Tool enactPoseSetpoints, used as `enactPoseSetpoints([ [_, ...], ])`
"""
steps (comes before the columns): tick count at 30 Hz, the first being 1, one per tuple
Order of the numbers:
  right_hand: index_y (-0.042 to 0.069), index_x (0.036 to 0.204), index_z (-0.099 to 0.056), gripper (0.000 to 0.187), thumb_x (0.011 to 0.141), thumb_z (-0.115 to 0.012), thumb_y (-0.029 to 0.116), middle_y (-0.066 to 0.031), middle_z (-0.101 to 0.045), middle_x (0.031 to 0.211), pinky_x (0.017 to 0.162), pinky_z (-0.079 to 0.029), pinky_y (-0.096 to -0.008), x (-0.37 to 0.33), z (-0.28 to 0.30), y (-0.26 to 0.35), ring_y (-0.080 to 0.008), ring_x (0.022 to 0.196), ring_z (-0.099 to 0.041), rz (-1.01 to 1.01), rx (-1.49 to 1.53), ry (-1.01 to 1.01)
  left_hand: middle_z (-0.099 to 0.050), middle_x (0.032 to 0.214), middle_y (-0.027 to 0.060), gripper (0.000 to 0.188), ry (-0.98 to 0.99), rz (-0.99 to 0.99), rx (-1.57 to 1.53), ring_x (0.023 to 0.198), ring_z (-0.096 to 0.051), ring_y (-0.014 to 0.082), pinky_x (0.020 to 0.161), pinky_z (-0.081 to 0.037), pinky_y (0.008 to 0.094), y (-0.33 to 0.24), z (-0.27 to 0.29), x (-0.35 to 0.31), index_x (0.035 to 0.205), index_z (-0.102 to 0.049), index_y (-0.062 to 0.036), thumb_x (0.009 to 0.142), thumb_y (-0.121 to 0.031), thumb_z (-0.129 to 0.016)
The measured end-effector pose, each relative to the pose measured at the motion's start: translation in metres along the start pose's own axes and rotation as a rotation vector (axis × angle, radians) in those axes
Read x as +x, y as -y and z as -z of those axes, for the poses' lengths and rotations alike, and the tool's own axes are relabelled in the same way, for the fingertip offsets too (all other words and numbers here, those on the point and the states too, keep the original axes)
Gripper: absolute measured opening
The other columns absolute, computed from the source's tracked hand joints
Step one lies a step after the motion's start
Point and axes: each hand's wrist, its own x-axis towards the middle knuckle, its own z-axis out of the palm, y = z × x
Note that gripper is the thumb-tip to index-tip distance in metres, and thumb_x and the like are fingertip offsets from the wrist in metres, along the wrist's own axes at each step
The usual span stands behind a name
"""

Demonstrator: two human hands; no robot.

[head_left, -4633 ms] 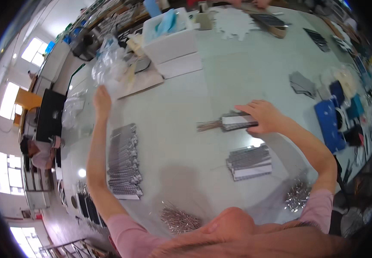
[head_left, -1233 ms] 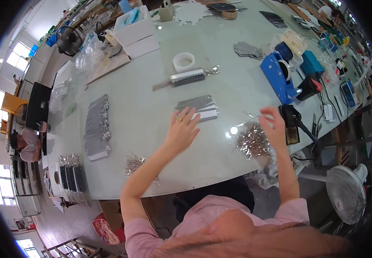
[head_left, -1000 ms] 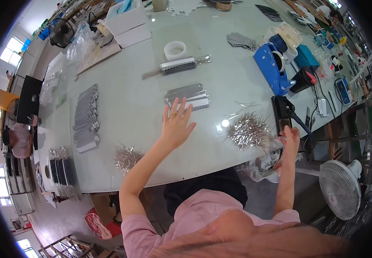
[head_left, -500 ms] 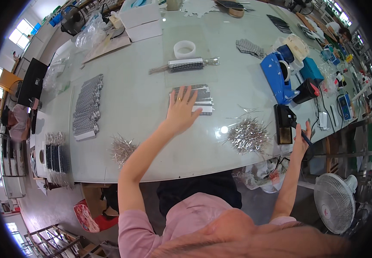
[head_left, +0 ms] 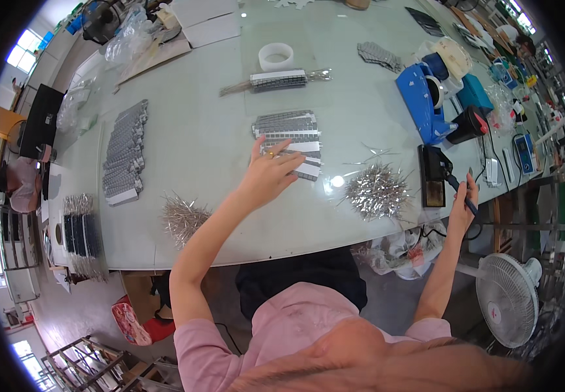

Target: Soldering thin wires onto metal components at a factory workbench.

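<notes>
My left hand [head_left: 271,175] lies with fingers spread on the near part of a fanned stack of grey and white gridded strips [head_left: 289,122], in the middle of the table. Its palm hides the stack's lower left corner. At the right, my right hand [head_left: 464,208] is closed around the dark handle of a soldering iron [head_left: 453,183]. The iron's front end reaches into a black stand [head_left: 432,196] with a brownish pad, so its tip is hidden. Between the hands lies a heap of thin silvery wire leads [head_left: 379,191]; another bundle of leads [head_left: 184,219] sits beside my left forearm.
Beyond the strips are a white tape roll [head_left: 276,57] and a wire-ended bundle [head_left: 278,80]. A long row of gridded pieces [head_left: 125,153] lies left. Right stand a blue tape dispenser [head_left: 418,104] and a dark cup [head_left: 468,124]. A fan [head_left: 507,300] stands below the table edge.
My left hand has slid nearer to me on the strips, uncovering more of them. My right hand has closed around the soldering iron's handle. The whole view has shifted slightly.
</notes>
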Motion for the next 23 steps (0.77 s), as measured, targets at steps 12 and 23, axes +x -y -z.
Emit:
enactPoseSetpoints([
  [12, 0.002, 0.121, -0.05, 0.026, 0.097, -0.052, 0.01, -0.0075, -0.058, 0.091, 0.068, -0.048, -0.0264, -0.105, 0.022, 0.063, -0.0144, 0.079, -0.061, 0.053, 0.196, 0.085, -0.067, 0.121, -0.0006, 0.044, -0.037, 0.041, -0.053, 0.13, -0.049, 0.0252, 0.114, -0.013, 0.0596, -0.003, -0.005, 0.005, 0.126, -0.062, -0.0166, 0.084, -0.018, -0.072],
  [23, 0.006, 0.104, -0.057, 0.027, 0.08, -0.067, -0.002, -0.0143, -0.06, 0.099, 0.106, -0.042, -0.0523, -0.143, -0.071, 0.035, -0.0274, 0.081, -0.055, 0.592, 0.092, 0.306, -0.064, 0.115, -0.0038, 0.044, -0.07, -0.073, 0.079, 0.123, -0.054, 0.0196, 0.112, -0.021, 0.0577, -0.02, -0.008, -0.016, 0.124, -0.063, -0.0173, 0.081, -0.023, -0.074],
])
